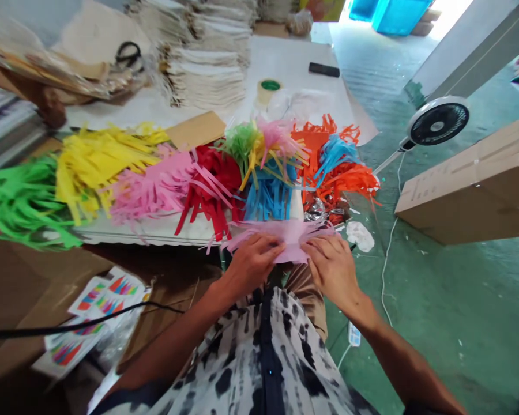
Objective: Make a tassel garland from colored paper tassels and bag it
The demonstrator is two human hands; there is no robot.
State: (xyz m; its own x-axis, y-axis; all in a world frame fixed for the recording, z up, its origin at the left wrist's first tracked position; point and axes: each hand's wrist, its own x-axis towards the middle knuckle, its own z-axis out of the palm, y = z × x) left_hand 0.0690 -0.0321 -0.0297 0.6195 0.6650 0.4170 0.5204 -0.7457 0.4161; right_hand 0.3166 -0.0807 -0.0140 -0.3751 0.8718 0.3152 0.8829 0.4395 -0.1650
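Tassel bundles (179, 174): on table (298, 60), near edge | tape roll (264, 98): behind | fan (437, 125): right

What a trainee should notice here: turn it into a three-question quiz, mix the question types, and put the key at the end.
1. Multiple choice: what colour is the fringed paper between the left hand and the right hand?
A) Orange
B) Pink
C) Green

2. True or false: in the picture, the green bundle lies farther left than the yellow bundle.

3. Fill in the blank: the fan on the right of the picture stands near a large cardboard ____.

Key: 1. B; 2. True; 3. box.
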